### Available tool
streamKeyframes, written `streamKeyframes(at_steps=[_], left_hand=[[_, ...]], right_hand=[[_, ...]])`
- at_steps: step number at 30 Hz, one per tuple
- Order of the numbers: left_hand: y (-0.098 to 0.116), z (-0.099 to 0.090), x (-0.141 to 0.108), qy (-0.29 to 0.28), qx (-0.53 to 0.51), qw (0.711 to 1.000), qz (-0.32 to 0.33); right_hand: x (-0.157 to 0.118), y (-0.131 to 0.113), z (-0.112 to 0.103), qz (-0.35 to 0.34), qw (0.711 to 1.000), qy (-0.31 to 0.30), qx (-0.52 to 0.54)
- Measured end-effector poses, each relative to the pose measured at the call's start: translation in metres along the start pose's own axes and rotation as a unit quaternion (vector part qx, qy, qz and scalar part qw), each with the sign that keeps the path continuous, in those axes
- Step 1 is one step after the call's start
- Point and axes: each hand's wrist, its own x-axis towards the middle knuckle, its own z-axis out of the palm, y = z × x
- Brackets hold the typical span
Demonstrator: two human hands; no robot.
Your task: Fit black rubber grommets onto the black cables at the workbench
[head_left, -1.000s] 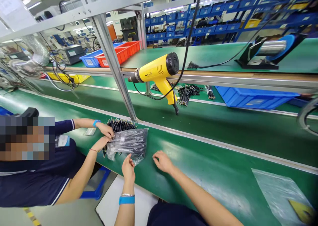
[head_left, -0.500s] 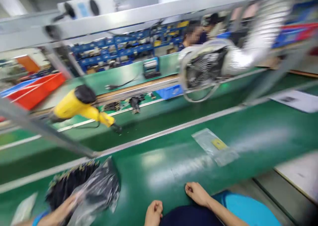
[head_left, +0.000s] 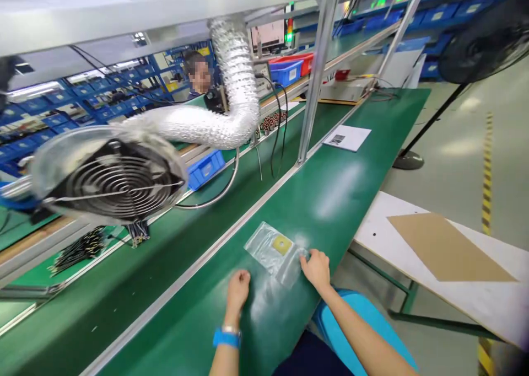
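A clear plastic bag (head_left: 264,250) with a yellow square piece (head_left: 282,244) in it lies flat on the green work surface (head_left: 330,183). My right hand (head_left: 317,268) pinches the bag's right edge between thumb and fingers. To the left of the bag, my left hand (head_left: 238,289) rests low over the surface with its fingers curled, touching no object that I can make out. A blue band (head_left: 226,338) is around my left wrist.
A round fan with a guard (head_left: 124,183) and a silver duct (head_left: 235,89) hang at the left. A metal post (head_left: 316,78) rises beyond the bag. White paper (head_left: 348,138) lies farther along. At the right are a white table (head_left: 384,221) with cardboard (head_left: 450,249) and a blue stool (head_left: 372,321).
The view has swung to the right. My right hand has reached the bag and taken its edge. My left hand has moved forward over the surface, nearer the bag.
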Motion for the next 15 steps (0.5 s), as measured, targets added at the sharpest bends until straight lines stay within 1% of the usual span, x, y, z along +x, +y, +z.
streamKeyframes(at_steps=[2, 3, 4, 6, 8, 10, 12, 15], left_hand=[[0.042, 0.028, 0.046, 0.006, 0.071, 0.997, 0.044], [0.059, 0.041, 0.064, 0.009, 0.102, 0.993, 0.062], [0.073, 0.053, 0.079, 0.010, 0.129, 0.988, 0.080], [0.093, 0.072, 0.099, 0.006, 0.178, 0.978, 0.111], [0.103, 0.084, 0.110, -0.010, 0.221, 0.966, 0.136], [0.107, 0.091, 0.115, -0.033, 0.261, 0.952, 0.154], [0.108, 0.092, 0.118, -0.052, 0.295, 0.939, 0.168], [0.106, 0.090, 0.121, -0.070, 0.329, 0.924, 0.181]], right_hand=[[0.016, -0.006, 0.000, -0.019, 1.000, 0.001, -0.014], [0.022, -0.011, 0.000, -0.037, 0.999, -0.004, -0.019], [0.026, -0.017, 0.000, -0.061, 0.998, -0.011, -0.023], [0.031, -0.029, 0.001, -0.127, 0.991, -0.035, -0.027], [0.033, -0.042, 0.002, -0.198, 0.978, -0.063, -0.028], [0.036, -0.053, 0.002, -0.250, 0.964, -0.088, -0.030], [0.042, -0.059, 0.000, -0.277, 0.955, -0.104, -0.032], [0.052, -0.061, -0.005, -0.293, 0.949, -0.117, -0.032]])
